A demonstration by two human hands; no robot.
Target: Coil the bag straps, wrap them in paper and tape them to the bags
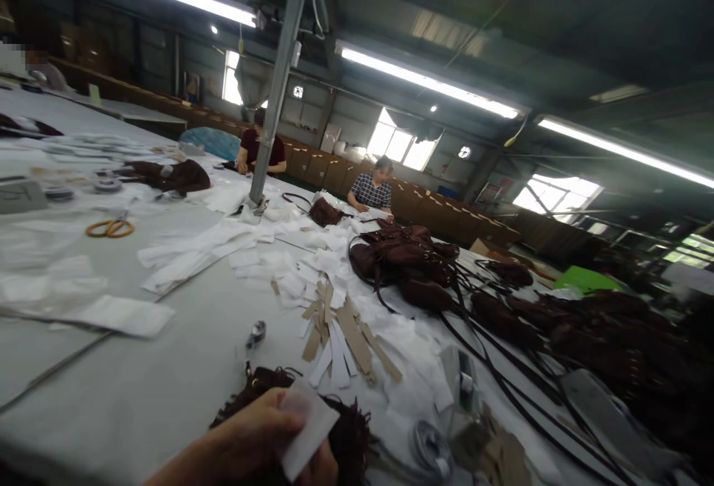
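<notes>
Left hand (251,441) at the table's (139,389) near edge
It pinches a white slip (309,426) over a fringed bag (351,434).

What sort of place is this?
Probably a bag-making workshop: brown bags and straps heaped on a long table, scissors and paper slips lying about, people working seated beside stacked cartons. The left hand pinches one slip.
</notes>
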